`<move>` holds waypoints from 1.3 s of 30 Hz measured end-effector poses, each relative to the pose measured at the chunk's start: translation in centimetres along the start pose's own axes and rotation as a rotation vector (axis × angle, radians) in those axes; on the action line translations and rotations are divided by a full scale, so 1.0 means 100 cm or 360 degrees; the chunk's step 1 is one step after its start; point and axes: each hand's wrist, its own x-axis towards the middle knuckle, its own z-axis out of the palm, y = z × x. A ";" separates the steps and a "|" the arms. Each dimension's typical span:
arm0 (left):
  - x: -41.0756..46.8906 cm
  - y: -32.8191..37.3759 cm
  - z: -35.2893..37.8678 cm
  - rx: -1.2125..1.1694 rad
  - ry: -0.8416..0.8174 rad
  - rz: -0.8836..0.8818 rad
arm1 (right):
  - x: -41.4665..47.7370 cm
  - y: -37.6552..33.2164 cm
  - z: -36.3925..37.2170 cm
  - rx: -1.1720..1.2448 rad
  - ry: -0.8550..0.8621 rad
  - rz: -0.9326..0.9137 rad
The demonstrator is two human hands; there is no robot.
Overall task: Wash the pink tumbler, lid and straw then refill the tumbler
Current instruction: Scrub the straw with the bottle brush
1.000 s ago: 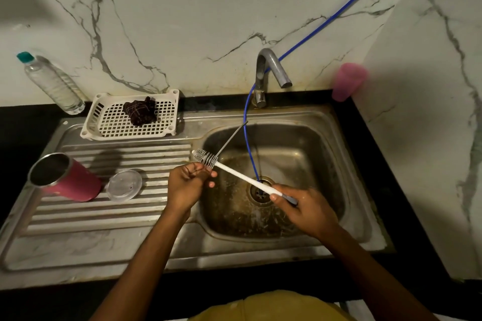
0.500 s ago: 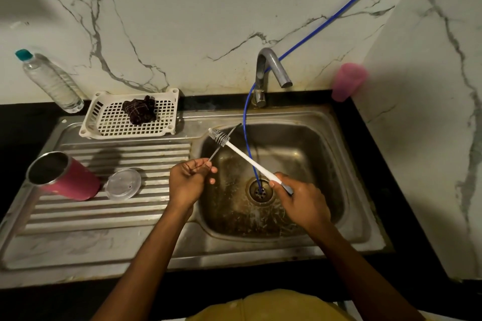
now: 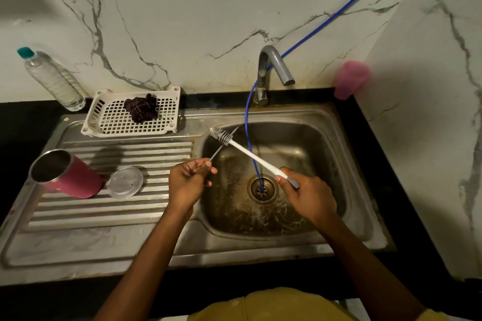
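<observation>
Pink tumbler [image 3: 74, 183] — white basket [image 3: 112, 122], blue hose [image 3: 249, 143], grey-veined wall [image 3: 182, 21].

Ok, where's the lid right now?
In the head view the lid lies flat on the drainboard, left of the basin, between the tumbler and the left hand.

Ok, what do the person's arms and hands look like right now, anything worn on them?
Both are bare: no gloves on the left hand or right hand, and no ring, watch or bracelet shows. The forearms show no sleeves. The only clothing in view is a yellow top at the bottom edge.
</observation>
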 end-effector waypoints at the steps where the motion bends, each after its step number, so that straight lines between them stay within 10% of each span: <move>1: 0.000 0.000 0.001 -0.0003 0.0001 -0.0001 | 0.004 0.003 0.001 0.0034 -0.0009 0.0077; 27: -0.009 0.004 0.002 -0.0074 -0.0035 0.0034 | 0.015 0.045 -0.007 0.0181 -0.0029 0.0430; 32: -0.007 -0.002 0.003 -0.0060 -0.0015 -0.0019 | 0.008 0.049 0.001 0.0715 0.0190 0.0621; 39: -0.005 -0.009 0.006 -0.0018 -0.0014 -0.0133 | -0.004 0.025 -0.002 0.0952 0.0152 0.0239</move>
